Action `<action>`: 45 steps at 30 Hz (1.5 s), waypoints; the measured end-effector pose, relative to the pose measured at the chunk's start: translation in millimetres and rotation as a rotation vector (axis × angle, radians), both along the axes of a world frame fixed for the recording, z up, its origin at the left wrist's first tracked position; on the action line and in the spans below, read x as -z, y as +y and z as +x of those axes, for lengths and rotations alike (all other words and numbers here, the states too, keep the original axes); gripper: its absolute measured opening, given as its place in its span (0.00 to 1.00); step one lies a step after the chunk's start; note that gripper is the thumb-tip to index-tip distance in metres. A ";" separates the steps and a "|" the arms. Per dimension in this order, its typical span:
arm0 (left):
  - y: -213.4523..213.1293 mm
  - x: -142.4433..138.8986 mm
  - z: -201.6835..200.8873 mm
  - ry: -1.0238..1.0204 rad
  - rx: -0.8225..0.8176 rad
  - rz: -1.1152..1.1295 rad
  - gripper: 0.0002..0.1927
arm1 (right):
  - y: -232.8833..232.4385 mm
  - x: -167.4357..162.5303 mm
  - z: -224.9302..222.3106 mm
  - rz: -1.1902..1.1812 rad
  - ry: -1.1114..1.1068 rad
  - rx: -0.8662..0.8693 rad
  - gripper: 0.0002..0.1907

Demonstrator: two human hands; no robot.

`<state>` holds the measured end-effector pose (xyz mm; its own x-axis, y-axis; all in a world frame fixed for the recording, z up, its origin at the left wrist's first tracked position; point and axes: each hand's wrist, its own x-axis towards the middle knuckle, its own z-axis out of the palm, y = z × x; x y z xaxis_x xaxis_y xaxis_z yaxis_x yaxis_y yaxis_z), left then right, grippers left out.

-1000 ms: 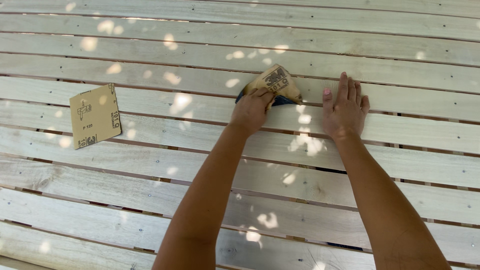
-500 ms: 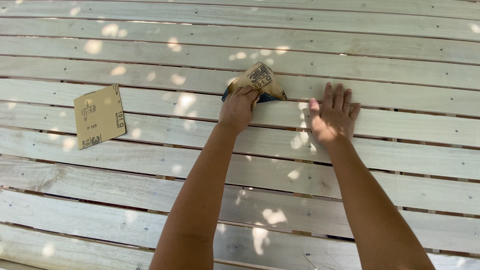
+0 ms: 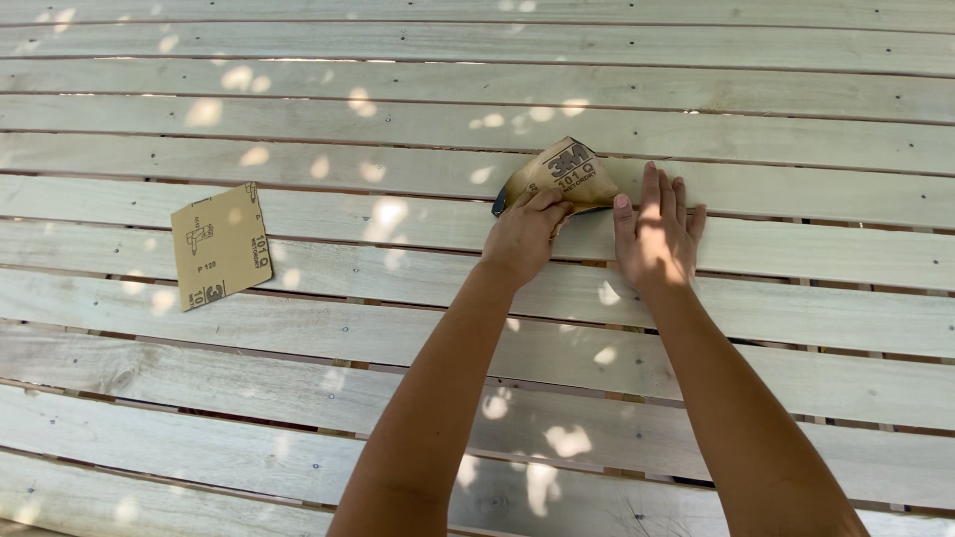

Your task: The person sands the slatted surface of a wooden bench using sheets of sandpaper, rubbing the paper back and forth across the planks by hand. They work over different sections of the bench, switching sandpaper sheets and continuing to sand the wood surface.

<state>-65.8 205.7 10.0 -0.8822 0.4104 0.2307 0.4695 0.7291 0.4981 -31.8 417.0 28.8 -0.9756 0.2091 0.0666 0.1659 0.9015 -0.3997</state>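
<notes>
Sanding pale wooden slats by hand, with no telling from the boards how much is done.

The left hand (image 3: 522,237) is closed on a folded sheet of sandpaper (image 3: 557,177), pressing it to a slat toward the far edge of the slatted wooden surface (image 3: 298,338); the right hand (image 3: 657,234) lies flat and open just beside it, fingers spread. A spare sandpaper sheet (image 3: 220,245) lies well apart toward the left edge. The boards look evenly pale, screw heads showing, dappled with sunlight outdoors.

Left hand (image 3: 524,235) clenched, right hand (image 3: 655,235) flat
</notes>
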 end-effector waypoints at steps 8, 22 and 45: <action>-52.1 -1.9 1.8 0.024 -0.176 -0.021 0.16 | 1.3 0.0 -3.1 0.046 -0.027 0.000 0.39; -27.8 -10.1 6.4 0.044 -0.089 -0.151 0.17 | -2.4 -4.5 -3.8 0.041 -0.038 0.006 0.40; -92.5 10.6 -5.9 0.005 -0.166 -0.075 0.16 | -5.0 -1.3 -5.3 0.009 -0.042 0.014 0.41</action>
